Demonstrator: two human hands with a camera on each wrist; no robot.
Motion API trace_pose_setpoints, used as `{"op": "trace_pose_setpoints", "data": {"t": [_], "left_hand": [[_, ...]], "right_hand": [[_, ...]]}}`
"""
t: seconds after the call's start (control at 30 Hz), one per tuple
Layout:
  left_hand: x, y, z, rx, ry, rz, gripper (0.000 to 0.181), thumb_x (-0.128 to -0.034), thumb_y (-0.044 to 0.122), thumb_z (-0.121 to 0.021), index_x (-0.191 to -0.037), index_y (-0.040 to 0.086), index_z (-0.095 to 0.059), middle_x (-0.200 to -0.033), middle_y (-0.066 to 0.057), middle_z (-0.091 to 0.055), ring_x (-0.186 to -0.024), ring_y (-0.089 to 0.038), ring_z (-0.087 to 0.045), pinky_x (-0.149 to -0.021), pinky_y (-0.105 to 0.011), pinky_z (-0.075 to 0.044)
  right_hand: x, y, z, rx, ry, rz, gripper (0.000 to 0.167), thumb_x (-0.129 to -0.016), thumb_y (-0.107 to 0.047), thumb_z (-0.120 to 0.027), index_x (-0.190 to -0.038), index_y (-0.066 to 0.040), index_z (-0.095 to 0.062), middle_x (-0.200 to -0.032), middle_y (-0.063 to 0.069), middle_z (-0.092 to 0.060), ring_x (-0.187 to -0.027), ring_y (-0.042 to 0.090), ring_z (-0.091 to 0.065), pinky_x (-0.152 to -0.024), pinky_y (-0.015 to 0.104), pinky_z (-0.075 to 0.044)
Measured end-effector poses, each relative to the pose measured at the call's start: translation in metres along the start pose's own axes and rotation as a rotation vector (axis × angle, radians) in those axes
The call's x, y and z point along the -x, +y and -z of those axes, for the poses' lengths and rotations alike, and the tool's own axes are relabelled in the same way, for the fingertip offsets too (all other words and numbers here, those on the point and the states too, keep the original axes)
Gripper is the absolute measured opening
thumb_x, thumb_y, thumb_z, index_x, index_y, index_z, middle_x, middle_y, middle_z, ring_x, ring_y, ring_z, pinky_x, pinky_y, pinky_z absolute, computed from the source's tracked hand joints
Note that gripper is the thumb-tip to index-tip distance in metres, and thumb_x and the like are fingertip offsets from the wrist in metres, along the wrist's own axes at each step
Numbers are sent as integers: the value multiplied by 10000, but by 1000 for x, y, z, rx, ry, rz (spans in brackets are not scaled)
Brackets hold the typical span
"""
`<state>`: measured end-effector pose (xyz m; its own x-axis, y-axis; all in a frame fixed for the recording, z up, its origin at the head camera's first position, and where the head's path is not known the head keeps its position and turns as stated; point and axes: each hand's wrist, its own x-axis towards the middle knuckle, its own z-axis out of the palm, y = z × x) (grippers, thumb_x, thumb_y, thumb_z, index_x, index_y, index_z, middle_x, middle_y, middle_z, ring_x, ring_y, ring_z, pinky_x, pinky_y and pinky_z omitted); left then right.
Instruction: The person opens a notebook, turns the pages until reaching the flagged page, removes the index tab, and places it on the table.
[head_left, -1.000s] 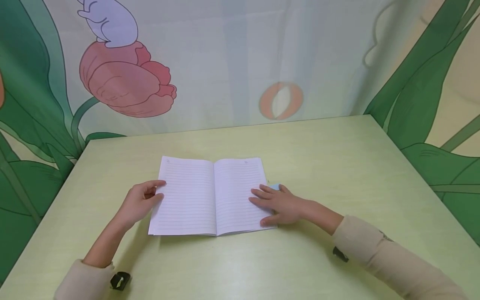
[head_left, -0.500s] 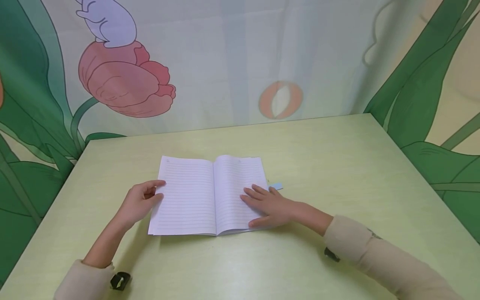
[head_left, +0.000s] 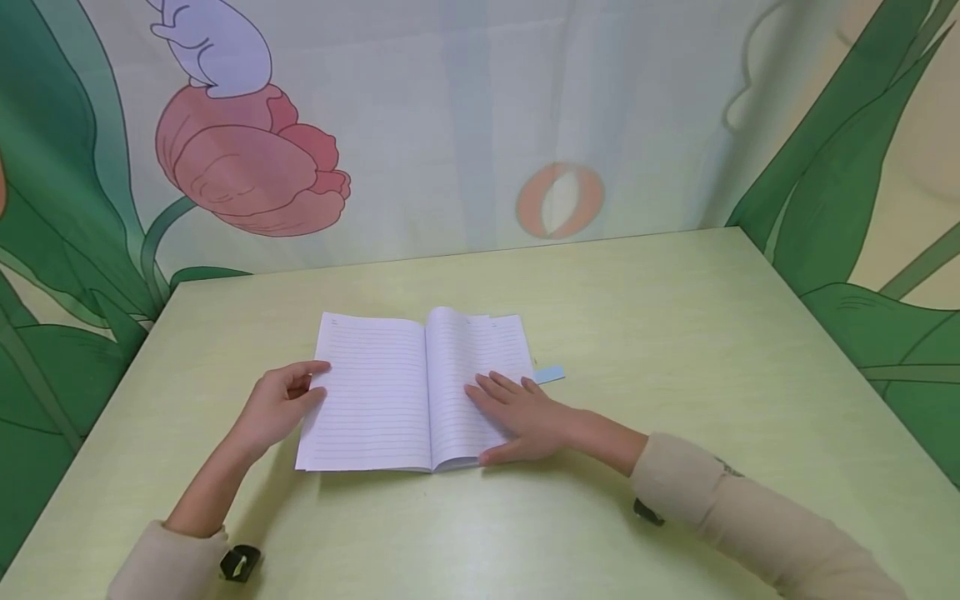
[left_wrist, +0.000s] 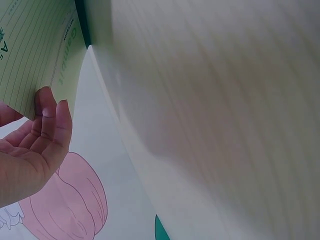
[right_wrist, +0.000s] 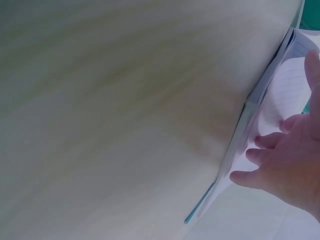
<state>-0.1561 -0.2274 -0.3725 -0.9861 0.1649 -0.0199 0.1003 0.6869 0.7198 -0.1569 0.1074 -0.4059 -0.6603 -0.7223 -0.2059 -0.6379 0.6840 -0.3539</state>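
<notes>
A notebook (head_left: 371, 392) with lined pages lies open on the table. My left hand (head_left: 276, 408) pinches its left edge between thumb and fingers; in the left wrist view that hand (left_wrist: 35, 145) holds the green printed cover (left_wrist: 37, 60). My right hand (head_left: 525, 417) lies spread and flat on the right-hand page, whose sheet (head_left: 450, 383) bulges up near the spine, with another page (head_left: 512, 337) showing beneath. A light blue tab (head_left: 550, 374) sticks out past the right edge. In the right wrist view, the right hand's (right_wrist: 290, 160) fingers are extended against the paper.
The pale green table (head_left: 637, 317) surrounds the notebook. Behind it hangs a curtain (head_left: 420, 125) printed with a flower, a rabbit-like figure and leaves. A dark device (head_left: 241, 563) is at the left cuff, another (head_left: 648, 512) under the right sleeve.
My right hand has slid left across the page, and the right sheet has bowed up near the spine, uncovering the page below and more of the blue tab. My left hand has stayed in place.
</notes>
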Motion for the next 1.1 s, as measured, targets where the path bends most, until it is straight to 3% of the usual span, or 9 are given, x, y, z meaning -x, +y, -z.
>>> {"op": "trace_pose_setpoints", "data": {"t": [0.23,0.5,0.83,1.1], "left_hand": [[0,-1,0,-6,0,0,363,-878,-1,-524,-1232,-80,-504,-912,-152,-523,-817,-246,-467,-659,-219,-392],[0,0,1,-3,-4,-2,364,-881,-1,-521,-1235,-80,-502,-919,-156,-525,-819,-245,-465,-656,-218,-388],[1,2,1,6,-7,-1,368,-883,3,-516,-1240,-80,-497,-976,-178,-550,-825,-248,-474,-667,-200,-399],[0,2,1,2,4,-29,360,-882,8,-535,-1225,-95,-504,-929,-153,-555,-794,-222,-467,-634,-198,-388]], "right_hand": [[-2,-5,-1,-17,35,-7,982,-803,-592,-553,-1469,-90,-34,-1522,106,-16,-1382,266,8,-1043,558,-108],[-3,-9,0,-101,116,47,984,-804,-570,-572,-1470,-97,-22,-1526,74,18,-1379,286,24,-1028,576,-139],[-11,-19,3,-115,189,149,944,-835,-517,-567,-1465,-73,-23,-1525,78,26,-1384,247,16,-1088,417,-107],[-23,-30,3,-138,228,171,944,-829,-510,-583,-1468,-88,-32,-1527,55,32,-1386,215,11,-1088,406,-120]]}}
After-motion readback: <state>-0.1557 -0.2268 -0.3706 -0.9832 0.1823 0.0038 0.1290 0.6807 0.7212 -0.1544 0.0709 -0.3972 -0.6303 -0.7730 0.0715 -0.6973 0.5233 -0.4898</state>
